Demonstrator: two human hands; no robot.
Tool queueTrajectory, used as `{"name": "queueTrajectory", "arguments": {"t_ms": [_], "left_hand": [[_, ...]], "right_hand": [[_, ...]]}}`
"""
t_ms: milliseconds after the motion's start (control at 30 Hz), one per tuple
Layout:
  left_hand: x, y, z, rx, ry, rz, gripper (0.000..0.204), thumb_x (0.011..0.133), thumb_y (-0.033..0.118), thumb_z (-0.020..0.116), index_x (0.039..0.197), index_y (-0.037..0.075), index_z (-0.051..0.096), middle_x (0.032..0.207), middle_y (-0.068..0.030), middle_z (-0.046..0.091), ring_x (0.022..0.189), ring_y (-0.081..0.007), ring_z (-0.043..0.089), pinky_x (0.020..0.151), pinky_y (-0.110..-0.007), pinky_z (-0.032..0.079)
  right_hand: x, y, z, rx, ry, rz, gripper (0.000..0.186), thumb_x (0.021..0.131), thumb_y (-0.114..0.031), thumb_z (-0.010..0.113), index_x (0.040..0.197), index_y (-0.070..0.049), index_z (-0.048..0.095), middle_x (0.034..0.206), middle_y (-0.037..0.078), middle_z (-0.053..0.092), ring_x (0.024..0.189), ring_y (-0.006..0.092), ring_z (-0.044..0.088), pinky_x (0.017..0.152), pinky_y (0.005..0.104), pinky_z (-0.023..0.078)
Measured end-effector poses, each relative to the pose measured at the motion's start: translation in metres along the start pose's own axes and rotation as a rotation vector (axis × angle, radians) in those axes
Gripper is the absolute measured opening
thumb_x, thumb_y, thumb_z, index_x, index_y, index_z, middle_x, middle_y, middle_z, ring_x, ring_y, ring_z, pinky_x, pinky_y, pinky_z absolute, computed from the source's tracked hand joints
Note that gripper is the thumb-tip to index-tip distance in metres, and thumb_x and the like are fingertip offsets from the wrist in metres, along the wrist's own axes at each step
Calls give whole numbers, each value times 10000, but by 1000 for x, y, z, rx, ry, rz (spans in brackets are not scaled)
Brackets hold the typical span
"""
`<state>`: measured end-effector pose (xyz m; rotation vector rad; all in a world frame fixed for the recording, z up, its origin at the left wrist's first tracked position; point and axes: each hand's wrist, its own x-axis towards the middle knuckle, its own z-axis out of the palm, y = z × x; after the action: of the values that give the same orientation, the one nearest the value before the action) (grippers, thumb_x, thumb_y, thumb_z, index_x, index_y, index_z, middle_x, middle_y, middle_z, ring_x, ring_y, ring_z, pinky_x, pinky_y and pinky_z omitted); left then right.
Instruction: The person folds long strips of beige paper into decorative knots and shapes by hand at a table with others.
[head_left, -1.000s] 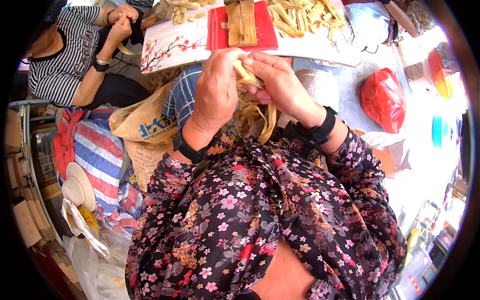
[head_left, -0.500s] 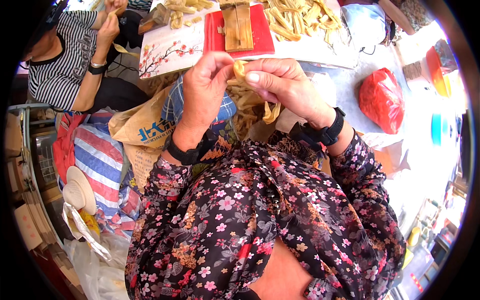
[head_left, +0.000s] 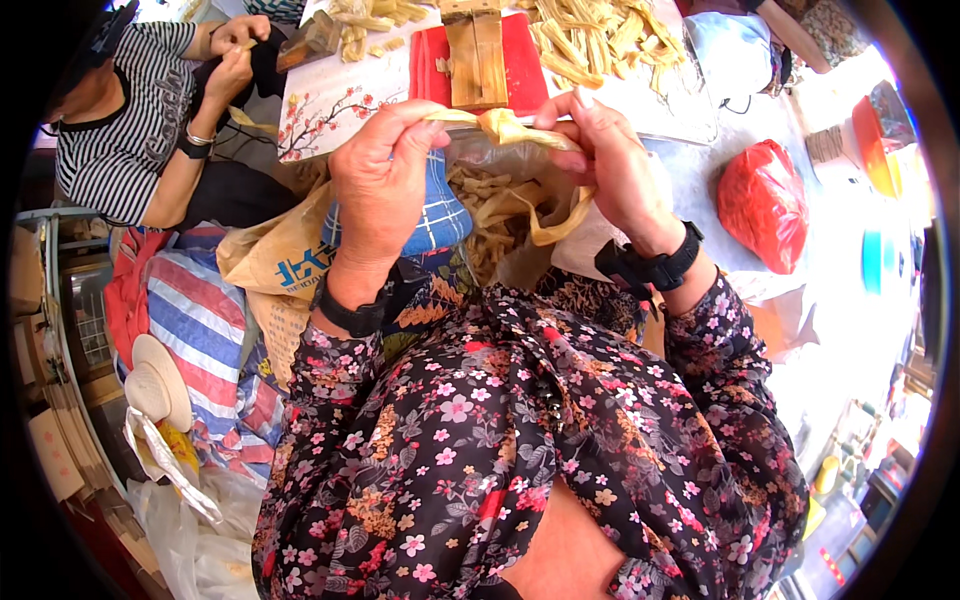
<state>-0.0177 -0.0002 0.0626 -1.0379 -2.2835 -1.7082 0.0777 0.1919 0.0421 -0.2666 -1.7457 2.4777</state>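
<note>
Between my two hands stretches a pliable yellow strip (head_left: 503, 127) with a loose knot or fold at its middle. My left hand (head_left: 380, 160) pinches one end between thumb and fingertips. The other side is gripped by my right hand (head_left: 612, 160), and a loose tail of the strip hangs in a curl below those fingers. Under my hands, a bag or container holds a heap of similar pale yellow pieces (head_left: 495, 215). Just beyond them, a wooden block with a groove (head_left: 477, 60) lies on a red cloth (head_left: 430, 72) on the table.
The white flower-printed table (head_left: 320, 110) bears piles of yellow strips (head_left: 600, 40). At the left a person in a striped shirt (head_left: 130, 130) handles a similar strip. A brown paper bag (head_left: 270, 245) stands by my left arm, and a red plastic bag (head_left: 765, 205) lies right.
My hands have moved apart, drawing the strip out sideways so the knot shows between them. The loose tail now hangs further right. The other person's hands have shifted slightly.
</note>
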Motion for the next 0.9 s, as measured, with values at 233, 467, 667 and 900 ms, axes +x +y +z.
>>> {"name": "queueTrajectory", "arguments": {"t_ms": [233, 467, 667, 900], "left_hand": [[8, 18, 3, 541, -160, 352, 445, 715, 70, 718, 1137, 59, 574, 1015, -107, 611, 936, -255, 602, 811, -320, 488], [-11, 8, 12, 589, -597, 267, 383, 705, 99, 707, 1018, 47, 491, 829, -136, 518, 798, -336, 556, 676, -418, 443], [-14, 41, -19, 463, -841, 283, 170, 752, 146, 645, 763, 69, 495, 754, -97, 462, 731, -296, 536, 631, -405, 415], [-3, 72, -56, 656, -935, 331, 125, 739, 156, 630, 767, 84, 531, 665, -58, 442, 661, -235, 500, 591, -356, 388]], "right_hand": [[4, 9, 5, -116, -84, -82, 98, 939, -130, 534, 900, -53, 580, 709, -52, 509, 605, 30, 420, 534, 173, 338], [6, 29, 9, -316, -306, -34, 149, 913, -157, 575, 873, -14, 572, 701, -9, 545, 647, 68, 490, 569, 244, 423], [-14, -3, 16, -539, -636, -130, 253, 876, -265, 625, 884, -18, 572, 720, 125, 583, 670, 248, 574, 633, 360, 454], [-29, -38, 19, -631, -700, -218, 156, 897, -189, 587, 870, -35, 588, 697, 142, 565, 659, 317, 568, 616, 372, 454]]}}
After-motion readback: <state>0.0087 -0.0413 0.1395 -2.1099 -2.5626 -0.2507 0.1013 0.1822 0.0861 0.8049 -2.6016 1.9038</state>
